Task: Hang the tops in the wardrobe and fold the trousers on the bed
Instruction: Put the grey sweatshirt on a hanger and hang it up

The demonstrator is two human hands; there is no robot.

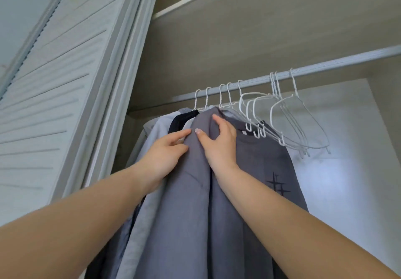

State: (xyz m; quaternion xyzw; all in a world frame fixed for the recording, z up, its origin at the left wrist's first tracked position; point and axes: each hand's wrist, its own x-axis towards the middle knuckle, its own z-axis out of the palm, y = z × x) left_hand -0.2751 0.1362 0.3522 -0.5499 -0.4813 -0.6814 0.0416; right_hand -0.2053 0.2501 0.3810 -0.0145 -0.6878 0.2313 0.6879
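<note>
Grey cotton top, hung on the silver wardrobe rail, is pinched at its shoulder by the right hand and touched by the open-fingered left hand; shoulders are best smoothed level.

A: so what's actually holding everything up in that wardrobe?

B: just the rail, a pale metal bar running under the shelf. Toward its left end there's a bunch of white wire hangers with tops on them: a grey top in front, a dark grey printed top just beside it, and a pale blue shirt and a navy top packed in behind.

A: and the rest of the rail?

B: near the middle, a cluster of bare hangers, hooked on close together. Right end's out of shot.
</note>
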